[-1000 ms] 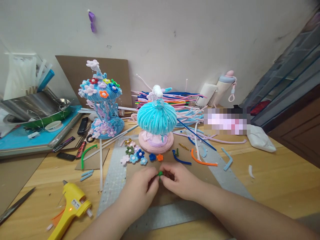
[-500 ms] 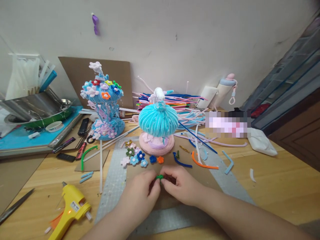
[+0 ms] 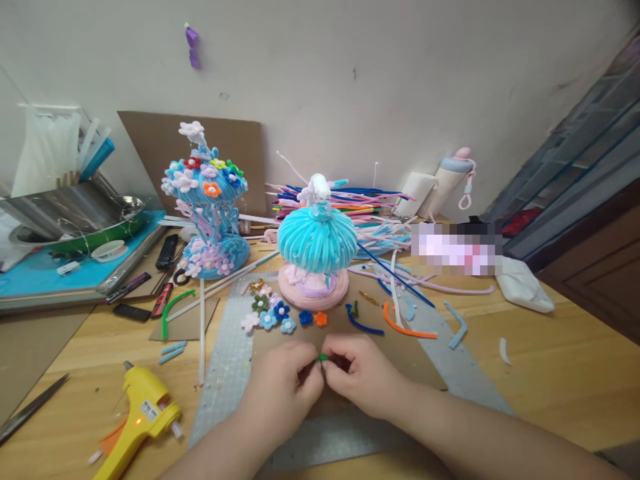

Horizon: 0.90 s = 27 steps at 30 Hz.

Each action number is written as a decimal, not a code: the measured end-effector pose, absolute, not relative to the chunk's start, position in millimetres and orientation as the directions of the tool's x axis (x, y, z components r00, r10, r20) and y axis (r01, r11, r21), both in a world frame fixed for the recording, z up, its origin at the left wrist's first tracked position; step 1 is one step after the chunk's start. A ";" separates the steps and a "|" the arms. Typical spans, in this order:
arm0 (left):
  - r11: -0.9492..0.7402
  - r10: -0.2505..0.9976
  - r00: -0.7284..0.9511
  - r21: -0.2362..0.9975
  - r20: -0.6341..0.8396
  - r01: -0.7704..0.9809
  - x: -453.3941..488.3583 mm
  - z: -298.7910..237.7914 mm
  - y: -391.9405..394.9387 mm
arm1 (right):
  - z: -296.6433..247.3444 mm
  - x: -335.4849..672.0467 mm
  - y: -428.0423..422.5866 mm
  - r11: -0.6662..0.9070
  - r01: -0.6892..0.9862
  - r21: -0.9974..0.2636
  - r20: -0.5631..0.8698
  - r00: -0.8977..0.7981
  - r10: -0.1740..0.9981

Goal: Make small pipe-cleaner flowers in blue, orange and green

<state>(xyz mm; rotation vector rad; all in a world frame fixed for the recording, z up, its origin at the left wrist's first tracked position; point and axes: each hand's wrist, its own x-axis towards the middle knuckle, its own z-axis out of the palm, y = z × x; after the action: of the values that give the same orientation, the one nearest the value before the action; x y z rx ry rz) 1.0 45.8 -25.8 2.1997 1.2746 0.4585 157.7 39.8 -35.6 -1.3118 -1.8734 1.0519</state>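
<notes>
My left hand [image 3: 283, 387] and my right hand [image 3: 363, 377] meet over a brown card sheet [image 3: 400, 353], fingertips pinched together on a small green pipe-cleaner piece [image 3: 322, 358]. Only a bit of the green shows between the fingers. Just beyond lies a row of small pipe-cleaner flowers [image 3: 275, 317] in white, blue, green and orange. Behind them stands a turquoise domed pipe-cleaner model [image 3: 315, 240] on a pink base. A taller blue model decorated with flowers [image 3: 207, 200] stands to its left.
A yellow glue gun [image 3: 137, 417] lies at the front left, scissors [image 3: 30, 413] at the left edge. Loose pipe-cleaner bits [image 3: 405, 327] lie right of the hands, a pile of long ones [image 3: 350, 200] by the wall. A grey cutting mat [image 3: 225, 367] underlies the card.
Both hands have stayed in place, working the green piece; the fingers have closed tighter round it, so less green shows. The view shifted slightly.
</notes>
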 end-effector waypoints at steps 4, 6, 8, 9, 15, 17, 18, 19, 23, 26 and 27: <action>-0.410 0.871 0.492 0.575 0.015 0.708 3.0 -28.0 42.8 | -35.1 157.5 38.2 0.224 0.547 -0.807 0.060 -0.301 0.952; -0.411 0.871 0.491 0.561 0.009 0.719 3.7 -28.0 41.7 | -36.4 156.9 37.8 0.230 0.575 -0.785 0.066 -0.292 0.954; -0.400 0.875 0.485 0.571 0.004 0.717 3.9 -26.6 42.0 | -37.8 156.2 38.5 0.211 0.564 -0.799 0.059 -0.275 0.960; -0.388 0.880 0.475 0.588 0.006 0.710 3.8 -25.4 42.6 | -38.3 156.0 39.3 0.193 0.538 -0.821 0.054 -0.264 0.963; -0.276 0.904 0.427 0.791 0.021 0.545 1.6 -22.5 45.4 | -37.6 157.4 45.5 0.118 0.267 -0.957 0.069 -0.184 0.980; -0.229 0.903 0.430 0.837 -0.008 0.497 1.5 -24.7 45.3 | -37.9 158.5 46.2 0.087 0.211 -0.973 0.048 -0.186 0.981; -0.206 0.908 0.419 0.858 -0.012 0.471 1.8 -25.8 45.3 | -38.1 158.9 46.1 0.077 0.199 -0.977 0.038 -0.194 0.980; -0.183 0.915 0.403 0.881 -0.010 0.437 2.3 -26.8 45.4 | -38.0 159.3 45.9 0.072 0.195 -0.978 0.032 -0.204 0.978; 0.056 0.926 0.351 0.972 -0.135 0.227 5.9 -26.5 47.1 | -36.0 160.3 43.9 0.046 0.150 -0.988 0.008 -0.246 0.969; 0.297 0.888 0.351 0.953 -0.299 0.059 8.0 -23.7 48.0 | -35.4 160.4 42.1 0.032 0.125 -0.992 -0.003 -0.270 0.963; 0.333 0.881 0.349 0.943 -0.319 0.022 8.2 -23.0 48.0 | -35.6 160.2 41.7 0.031 0.127 -0.991 -0.005 -0.275 0.961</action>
<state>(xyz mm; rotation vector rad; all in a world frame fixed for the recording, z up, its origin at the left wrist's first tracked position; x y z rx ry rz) 8.2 48.0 -23.0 1.0819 1.0624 0.7268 160.2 41.7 -35.6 -1.1514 -1.5196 1.3377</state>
